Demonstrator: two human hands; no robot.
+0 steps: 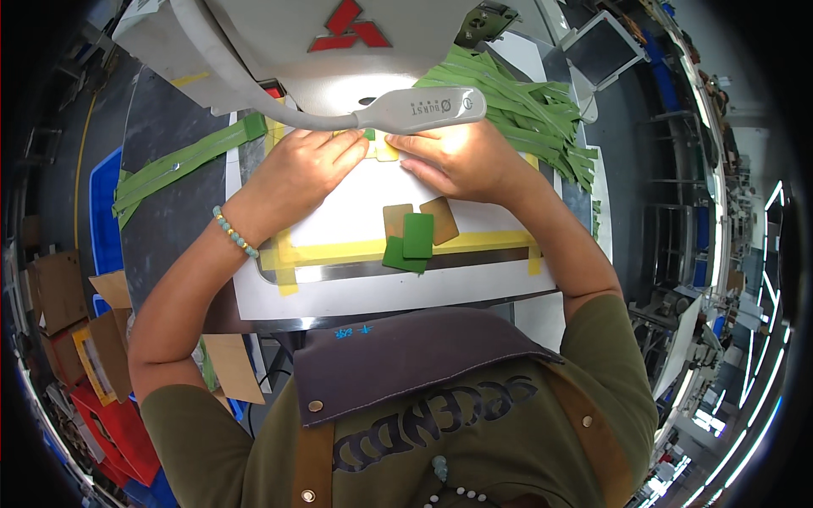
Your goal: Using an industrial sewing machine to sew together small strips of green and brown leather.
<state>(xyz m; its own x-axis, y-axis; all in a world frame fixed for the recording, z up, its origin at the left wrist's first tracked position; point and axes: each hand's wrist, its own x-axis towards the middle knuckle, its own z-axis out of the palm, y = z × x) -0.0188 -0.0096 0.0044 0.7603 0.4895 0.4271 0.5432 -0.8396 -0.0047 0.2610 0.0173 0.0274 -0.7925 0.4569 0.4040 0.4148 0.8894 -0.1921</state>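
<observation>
Hands first, from my head view: my left hand (301,165) lies flat, palm down, fingers stretched toward the middle, forearm coming in from the lower left with a bead bracelet (235,233) on the wrist. My right hand (461,161) mirrors it, palm down, fingers pointing left, forearm slanting in from the lower right. Both sets of fingertips press on a small yellowish piece (384,151) between them, just under the lamp head (432,107) of the sewing machine (339,42). Neither hand is closed around anything; they pin the piece flat on the white work plate (356,220). Nearer me lie two tan patches (439,218) and two green patches (411,244), overlapping. Green strips (525,102) are piled beyond my right hand.
</observation>
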